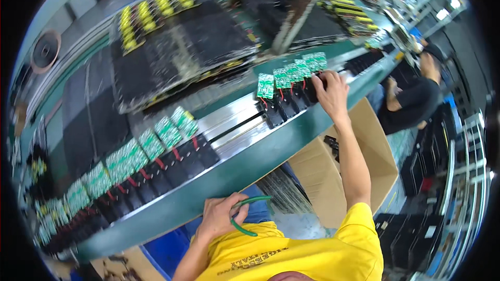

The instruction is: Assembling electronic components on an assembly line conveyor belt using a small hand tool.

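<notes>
My left hand (223, 215) is closed around a pair of green-handled pliers (245, 229) in front of my yellow shirt. The two curved handles spread apart to the right, and the jaws are hidden. My right hand (332, 93) reaches over the conveyor line, its fingers bent over a black plastic case (308, 92) at the right end of a short row. Green circuit boards (282, 77) lie along the far side of that row, joined to the cases by red wires. A longer row of black cases (172, 168) with green boards (125, 158) stretches along the left.
Below my right arm stands an open cardboard box (372, 164) with dark pieces inside. Beyond the line, stacked black sheets (182, 47) carry yellow components (164, 4). A metal post (297, 15) rises behind the line. A person in dark clothes (414, 101) sits farther right.
</notes>
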`<move>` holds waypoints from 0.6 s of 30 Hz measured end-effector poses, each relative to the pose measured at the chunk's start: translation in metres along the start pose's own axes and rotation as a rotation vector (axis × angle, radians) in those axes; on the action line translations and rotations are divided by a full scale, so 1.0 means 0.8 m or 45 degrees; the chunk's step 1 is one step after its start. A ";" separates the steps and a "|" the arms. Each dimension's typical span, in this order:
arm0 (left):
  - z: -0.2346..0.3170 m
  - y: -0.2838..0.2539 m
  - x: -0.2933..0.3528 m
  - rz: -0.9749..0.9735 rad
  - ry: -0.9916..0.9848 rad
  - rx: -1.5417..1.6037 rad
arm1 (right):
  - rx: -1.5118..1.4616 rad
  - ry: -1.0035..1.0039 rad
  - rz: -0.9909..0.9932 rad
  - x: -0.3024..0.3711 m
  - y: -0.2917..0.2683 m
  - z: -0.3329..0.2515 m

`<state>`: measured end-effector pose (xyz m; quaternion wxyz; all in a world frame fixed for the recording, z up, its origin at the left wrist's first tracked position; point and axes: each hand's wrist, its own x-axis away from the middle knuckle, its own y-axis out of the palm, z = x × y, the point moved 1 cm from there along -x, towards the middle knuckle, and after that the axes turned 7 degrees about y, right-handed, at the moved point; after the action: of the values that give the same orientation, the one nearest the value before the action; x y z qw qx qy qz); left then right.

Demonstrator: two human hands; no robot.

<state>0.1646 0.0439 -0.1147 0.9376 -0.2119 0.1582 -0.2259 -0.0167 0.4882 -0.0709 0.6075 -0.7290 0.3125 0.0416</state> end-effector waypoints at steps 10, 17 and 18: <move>0.000 0.004 -0.005 0.002 0.089 -0.041 | -0.343 -0.396 -0.261 0.098 -0.055 -0.108; -0.002 0.003 -0.006 -0.016 0.096 -0.012 | -0.288 -0.371 -0.343 0.075 -0.099 -0.131; -0.002 0.004 -0.006 -0.020 0.098 -0.011 | -0.309 -0.500 -0.318 0.063 -0.104 -0.137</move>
<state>0.1609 0.0479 -0.1165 0.9281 -0.2085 0.1934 -0.2403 0.0307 0.3729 0.0065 0.5649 -0.8076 0.0888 0.1441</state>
